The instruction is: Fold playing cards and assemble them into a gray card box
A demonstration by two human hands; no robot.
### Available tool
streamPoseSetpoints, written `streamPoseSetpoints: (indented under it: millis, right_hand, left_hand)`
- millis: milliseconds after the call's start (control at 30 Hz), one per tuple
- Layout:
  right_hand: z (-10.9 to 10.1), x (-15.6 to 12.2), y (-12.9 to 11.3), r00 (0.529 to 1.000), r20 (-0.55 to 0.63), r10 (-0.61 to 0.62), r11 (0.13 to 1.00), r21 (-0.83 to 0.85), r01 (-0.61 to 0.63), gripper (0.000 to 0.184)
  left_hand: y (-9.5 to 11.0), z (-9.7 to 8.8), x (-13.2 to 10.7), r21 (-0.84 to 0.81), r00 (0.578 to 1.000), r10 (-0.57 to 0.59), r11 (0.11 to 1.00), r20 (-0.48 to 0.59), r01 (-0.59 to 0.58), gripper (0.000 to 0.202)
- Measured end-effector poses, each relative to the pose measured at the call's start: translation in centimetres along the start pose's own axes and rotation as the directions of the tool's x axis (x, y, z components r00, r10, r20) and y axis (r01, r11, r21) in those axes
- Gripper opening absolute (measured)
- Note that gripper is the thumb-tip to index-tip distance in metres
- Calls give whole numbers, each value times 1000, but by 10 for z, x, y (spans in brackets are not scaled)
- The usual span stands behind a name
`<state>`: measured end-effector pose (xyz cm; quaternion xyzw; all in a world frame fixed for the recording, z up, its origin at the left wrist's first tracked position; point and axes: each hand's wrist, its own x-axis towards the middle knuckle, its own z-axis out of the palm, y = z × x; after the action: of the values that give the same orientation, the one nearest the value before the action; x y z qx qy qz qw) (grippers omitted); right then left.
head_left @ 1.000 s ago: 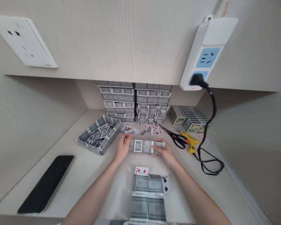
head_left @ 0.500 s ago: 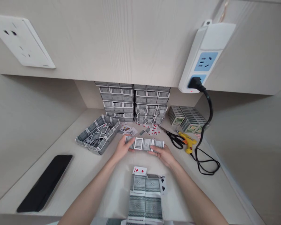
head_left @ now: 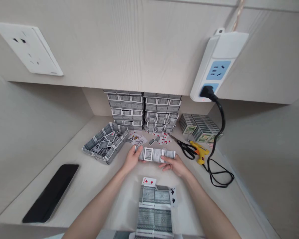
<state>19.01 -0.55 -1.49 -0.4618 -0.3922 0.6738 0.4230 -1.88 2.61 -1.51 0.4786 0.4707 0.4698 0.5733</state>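
A strip of joined playing cards (head_left: 149, 154), grey-patterned backs facing me, stretches level between my two hands above the desk. My left hand (head_left: 132, 158) grips its left end, thumb on top. At the right end my right hand (head_left: 173, 164) has its thumb or a finger laid over the strip, with other fingers under or in front of its lower edge. Nearer to me lies a panel of playing cards (head_left: 154, 212) joined in rows, backs up. A four of diamonds (head_left: 149, 181) sticks out at its top and a five of clubs (head_left: 173, 196) at its right.
Left stands a card-built tray (head_left: 108, 159) with loose pieces; a black phone-like slab (head_left: 51, 192) lies before it. Stacked card boxes (head_left: 126, 114) stand behind. On the right are scissors (head_left: 186, 149), a yellow glue gun (head_left: 200, 152), its black cord (head_left: 220, 172) and card packs (head_left: 201, 127).
The view has shifted slightly. Both hands still hold the strip in nearly the same place; the right hand's lower fingers have spread a little away from it.
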Motion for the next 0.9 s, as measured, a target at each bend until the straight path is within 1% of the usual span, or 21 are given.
streamPoseSetpoints:
  millis: [267, 367, 567, 700, 900]
  right_hand:
    - [-1, -1, 5, 997, -60, -53, 999, 2, 53, 32]
    - [-1, -2, 3, 996, -65, -66, 998, -4, 66, 30]
    - [-2, -3, 2, 990, -94, -107, 994, -1, 107, 30]
    - [-3, -3, 2, 993, -64, -101, 995, 10, 102, 29]
    - [-3, -3, 3, 995, -40, -92, 996, 16, 93, 31]
  left_hand:
    - [-3, -1, -1, 135, 998, 59, 989, 37, -63, 37]
    - [-3, -2, -2, 112, 998, 40, 993, 44, -45, 36]
    - [0, -3, -4, 49, 991, 1, 999, 133, -7, 39]
    - [-2, 2, -8, 10, 988, -16, 1000, 156, 14, 39]
    - [-9, 5, -10, -4, 982, -24, 1000, 187, 25, 40]
